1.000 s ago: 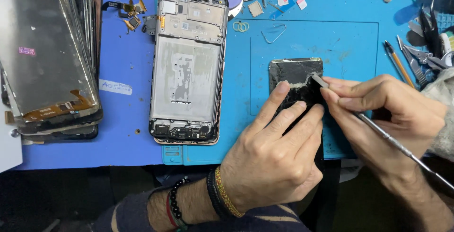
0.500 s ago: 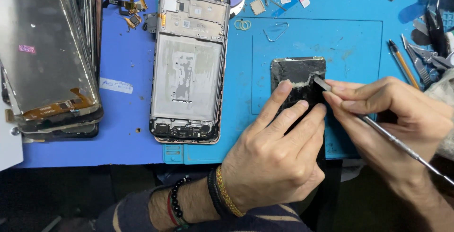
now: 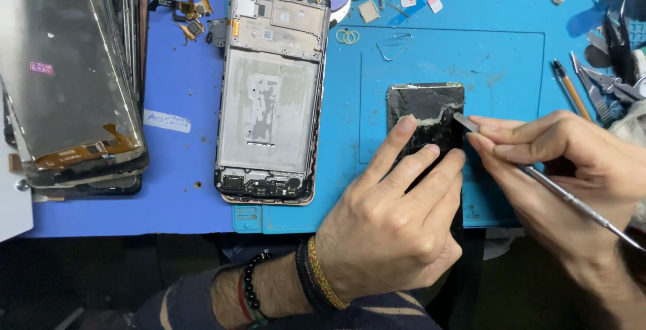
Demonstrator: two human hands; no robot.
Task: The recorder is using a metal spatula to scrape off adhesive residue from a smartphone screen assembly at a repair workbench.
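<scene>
Head view shows the left hand (image 3: 390, 236) lying flat on a black panel (image 3: 425, 111), its fingers (image 3: 404, 143) spread and pressing it down onto the blue mat (image 3: 511, 61) on the bench. Right hand (image 3: 572, 168) has its grip pressed together around a thin metal tool (image 3: 572, 199), whose flat tip touches the panel's right edge. Just left of the panel lies an open phone frame (image 3: 269, 94); a stack of screens (image 3: 67, 81) sits at far left.

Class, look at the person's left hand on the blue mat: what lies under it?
Under the left hand lies a dark rectangular phone part with pale residue, resting on the blue mat. Only its upper portion shows; the lower portion is covered by the fingers and palm.
</scene>
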